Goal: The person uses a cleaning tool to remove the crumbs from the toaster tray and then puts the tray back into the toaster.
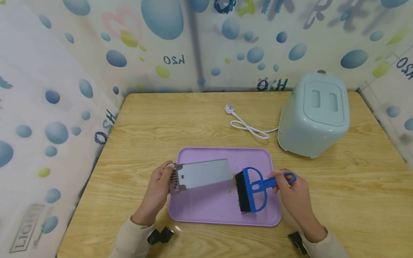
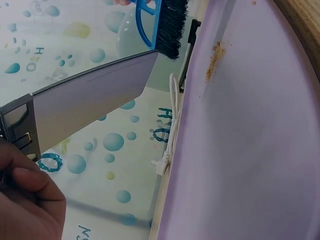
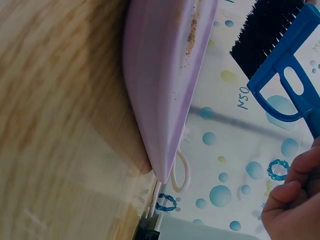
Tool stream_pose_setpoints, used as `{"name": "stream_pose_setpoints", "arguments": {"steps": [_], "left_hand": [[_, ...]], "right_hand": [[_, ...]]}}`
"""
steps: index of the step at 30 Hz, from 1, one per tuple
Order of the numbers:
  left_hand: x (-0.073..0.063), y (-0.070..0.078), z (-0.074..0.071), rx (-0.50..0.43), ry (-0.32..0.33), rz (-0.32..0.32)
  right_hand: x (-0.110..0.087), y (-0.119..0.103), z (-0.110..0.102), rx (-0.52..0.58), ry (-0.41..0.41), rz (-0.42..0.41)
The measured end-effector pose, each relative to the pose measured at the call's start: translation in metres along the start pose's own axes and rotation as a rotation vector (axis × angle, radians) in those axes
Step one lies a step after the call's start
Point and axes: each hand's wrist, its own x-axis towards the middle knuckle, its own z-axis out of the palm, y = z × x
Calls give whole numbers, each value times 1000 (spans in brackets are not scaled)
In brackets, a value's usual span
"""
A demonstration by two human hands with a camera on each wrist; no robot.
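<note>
My left hand (image 1: 158,184) grips the slotted grey-brown end of a metal crumb tray (image 1: 206,173), thumb on top. The flat crumb tray is held above a purple tray (image 1: 200,209). In my right hand (image 1: 292,191), the handle of a small blue brush (image 1: 256,186) with black bristles is pinched. The bristles stand beside the crumb tray's far right end; whether they touch it I cannot tell. Brown crumbs (image 2: 215,61) lie on the purple tray, seen in the left wrist view beneath the brush side.
A pale green toaster (image 1: 313,114) with a closed lid stands at the back right of the wooden table (image 1: 155,122). Its white cord (image 1: 248,127) lies looped behind the purple tray, ending in a plug (image 1: 229,108). A patterned curtain (image 1: 180,64) hangs behind.
</note>
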Motion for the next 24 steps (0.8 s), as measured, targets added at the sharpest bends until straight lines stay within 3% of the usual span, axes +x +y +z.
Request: {"name": "stream_pose_setpoints", "arguments": {"steps": [13,19,24], "left_hand": [[-1,0,1,-2,1,-14],[-2,-1,3,-6,-8,-29],[-3,-2,5,5,-11,-17]], "right_hand": [[1,0,-4,37,63,-6],[4,-5,-1,137,107,-7],[2,-19,9,232,71,-23]]}}
